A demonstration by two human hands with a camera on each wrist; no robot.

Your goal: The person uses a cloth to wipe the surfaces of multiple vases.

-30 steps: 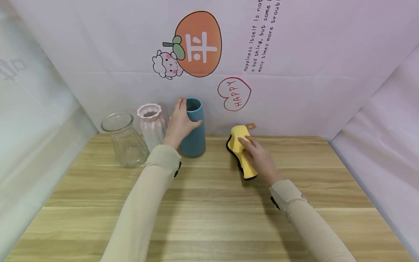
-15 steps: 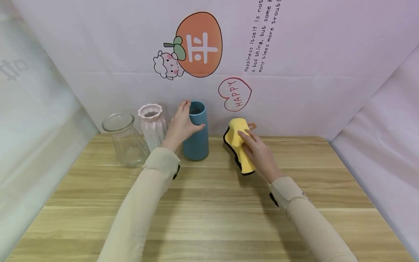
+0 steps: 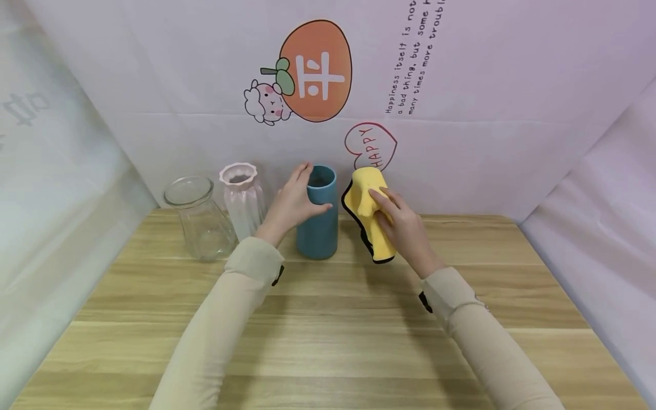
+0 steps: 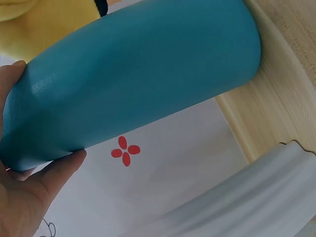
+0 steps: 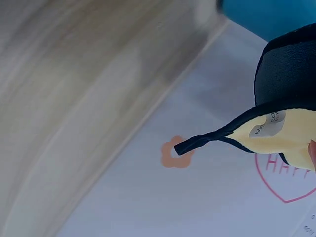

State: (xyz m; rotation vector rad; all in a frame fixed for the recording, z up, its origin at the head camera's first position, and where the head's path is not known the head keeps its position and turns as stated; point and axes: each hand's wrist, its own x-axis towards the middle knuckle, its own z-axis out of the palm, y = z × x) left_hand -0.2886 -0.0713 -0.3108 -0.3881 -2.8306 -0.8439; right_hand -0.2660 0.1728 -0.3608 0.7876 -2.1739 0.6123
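A tall blue cylindrical vase (image 3: 319,230) stands upright near the back wall. My left hand (image 3: 294,204) grips it near the rim, thumb on one side and fingers on the other; in the left wrist view the vase (image 4: 143,74) fills most of the picture. My right hand (image 3: 408,229) pinches a folded yellow cloth (image 3: 365,185) with black edging, held up just right of the vase. In the right wrist view the cloth (image 5: 291,74) shows a dark grey side and a small printed label (image 5: 268,126); most of that hand is outside this view.
Left of the blue vase stand a pale pink-white fluted vase (image 3: 243,210) and a clear glass vase (image 3: 204,233), close together. A white printed cloth wall (image 3: 461,165) rises behind the wooden table (image 3: 328,341), with more white cloth at both sides.
The blue vase has shifted right and slightly toward me in my left hand's grip. My right hand has raised the yellow cloth and brought it left, closer to the vase.
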